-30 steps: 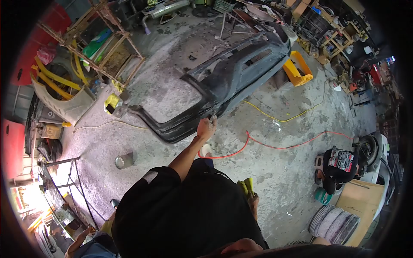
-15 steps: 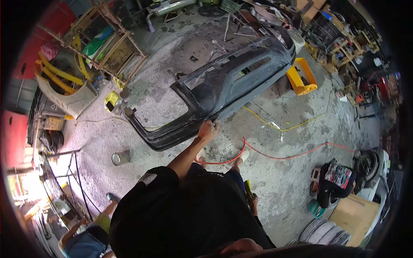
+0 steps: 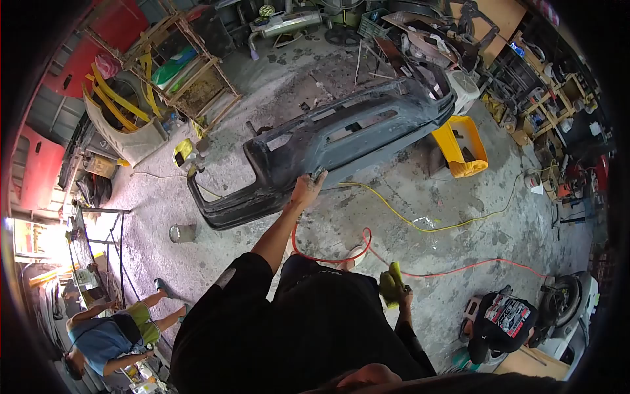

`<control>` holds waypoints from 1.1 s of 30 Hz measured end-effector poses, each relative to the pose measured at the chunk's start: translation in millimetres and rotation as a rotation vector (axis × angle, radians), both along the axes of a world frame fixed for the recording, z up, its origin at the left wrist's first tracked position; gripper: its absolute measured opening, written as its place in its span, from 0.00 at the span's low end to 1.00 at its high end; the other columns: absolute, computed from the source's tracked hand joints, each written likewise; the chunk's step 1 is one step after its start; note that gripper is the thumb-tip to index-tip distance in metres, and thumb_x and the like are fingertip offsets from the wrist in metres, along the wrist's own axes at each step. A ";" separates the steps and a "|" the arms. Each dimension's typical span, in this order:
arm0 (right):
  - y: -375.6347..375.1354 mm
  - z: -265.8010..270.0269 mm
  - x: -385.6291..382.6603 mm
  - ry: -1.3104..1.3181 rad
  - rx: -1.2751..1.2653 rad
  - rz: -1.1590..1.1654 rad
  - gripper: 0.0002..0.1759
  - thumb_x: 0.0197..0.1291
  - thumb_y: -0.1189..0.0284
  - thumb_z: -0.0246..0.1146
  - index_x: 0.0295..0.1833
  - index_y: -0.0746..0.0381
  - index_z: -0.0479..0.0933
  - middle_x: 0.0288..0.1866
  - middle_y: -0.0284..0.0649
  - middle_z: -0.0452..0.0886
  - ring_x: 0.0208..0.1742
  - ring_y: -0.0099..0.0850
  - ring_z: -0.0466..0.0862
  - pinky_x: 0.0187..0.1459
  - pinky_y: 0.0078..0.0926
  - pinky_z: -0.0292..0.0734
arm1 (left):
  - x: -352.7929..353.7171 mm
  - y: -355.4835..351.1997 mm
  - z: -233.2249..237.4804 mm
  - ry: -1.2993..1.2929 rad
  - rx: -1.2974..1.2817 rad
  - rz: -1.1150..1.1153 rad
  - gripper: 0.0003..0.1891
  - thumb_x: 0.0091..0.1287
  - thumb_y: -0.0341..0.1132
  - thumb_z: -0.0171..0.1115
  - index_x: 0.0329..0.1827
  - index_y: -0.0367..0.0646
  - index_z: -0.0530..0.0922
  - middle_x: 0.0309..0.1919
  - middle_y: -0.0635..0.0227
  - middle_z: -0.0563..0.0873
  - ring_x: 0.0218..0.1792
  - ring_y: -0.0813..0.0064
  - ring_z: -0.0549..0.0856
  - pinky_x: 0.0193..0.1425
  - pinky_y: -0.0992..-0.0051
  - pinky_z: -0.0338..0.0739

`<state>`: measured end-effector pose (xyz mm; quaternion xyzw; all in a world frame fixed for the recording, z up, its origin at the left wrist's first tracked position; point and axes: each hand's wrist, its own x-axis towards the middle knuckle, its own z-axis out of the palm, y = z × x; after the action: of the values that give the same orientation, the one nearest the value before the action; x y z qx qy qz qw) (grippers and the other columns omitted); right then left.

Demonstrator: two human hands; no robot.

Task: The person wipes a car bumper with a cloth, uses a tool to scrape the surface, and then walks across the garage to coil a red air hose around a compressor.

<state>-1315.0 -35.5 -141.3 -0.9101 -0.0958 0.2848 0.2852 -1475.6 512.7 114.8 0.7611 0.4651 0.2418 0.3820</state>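
Observation:
A dark grey car bumper [image 3: 341,141] lies diagonally across the middle of the view, its surface scuffed and dusty. My left hand [image 3: 306,190] grips its near edge, with the fingertips partly hidden. Low on the right side of my body, my right hand [image 3: 406,297] is closed around a yellow-green object [image 3: 391,289], whose exact kind I cannot make out. A red hose [image 3: 459,269] loops by my feet between the two hands. Behind the bumper's near edge, a yellow cable [image 3: 387,205] trails along the floor.
A yellow bin [image 3: 468,154] stands beside the bumper's far end. One person [image 3: 505,322] crouches at lower right by a wheel; another person [image 3: 115,338] is at lower left. A can [image 3: 183,233] stands on the floor to the left. Wooden frame [image 3: 190,72] and shelves [image 3: 545,108] line the sides.
My left hand remains on the bumper's edge, and the view has shifted. My right hand has come up and outward, so more of the yellow-green object shows. The person at left is more visible.

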 end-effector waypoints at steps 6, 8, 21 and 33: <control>-10.1 -17.7 63.1 0.009 -0.038 -0.021 0.27 0.58 0.52 0.67 0.45 0.69 0.81 0.39 0.49 0.86 0.39 0.35 0.86 0.40 0.36 0.79 | 21.4 4.6 -37.2 0.185 -0.096 0.020 0.35 0.67 0.62 0.58 0.30 0.28 0.81 0.23 0.40 0.82 0.33 0.42 0.86 0.33 0.55 0.77; 6.0 -10.5 72.1 0.087 0.062 -0.043 0.26 0.58 0.54 0.67 0.47 0.69 0.80 0.40 0.49 0.86 0.41 0.35 0.86 0.41 0.35 0.79 | 16.1 4.5 -45.9 0.223 -0.133 -0.030 0.34 0.68 0.61 0.58 0.32 0.28 0.81 0.23 0.45 0.84 0.31 0.51 0.88 0.34 0.57 0.78; 262.2 85.7 67.0 0.177 0.446 0.099 0.24 0.65 0.55 0.63 0.53 0.66 0.79 0.43 0.49 0.87 0.45 0.39 0.86 0.46 0.36 0.79 | 66.5 -157.5 18.3 0.199 -0.232 -0.627 0.25 0.67 0.55 0.62 0.41 0.36 0.83 0.25 0.55 0.84 0.29 0.63 0.85 0.38 0.63 0.77; 250.8 52.4 73.8 1.183 1.143 -0.518 0.22 0.73 0.56 0.52 0.62 0.58 0.73 0.58 0.41 0.81 0.59 0.41 0.80 0.60 0.48 0.74 | 52.1 -168.4 21.1 0.170 -0.221 -0.627 0.24 0.68 0.53 0.62 0.46 0.36 0.82 0.31 0.48 0.85 0.33 0.49 0.85 0.39 0.60 0.78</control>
<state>-1241.1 215.3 -88.9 -0.3225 0.1503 0.5461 0.7584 -1423.4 344.3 135.9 0.8384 0.2623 -0.0037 0.4778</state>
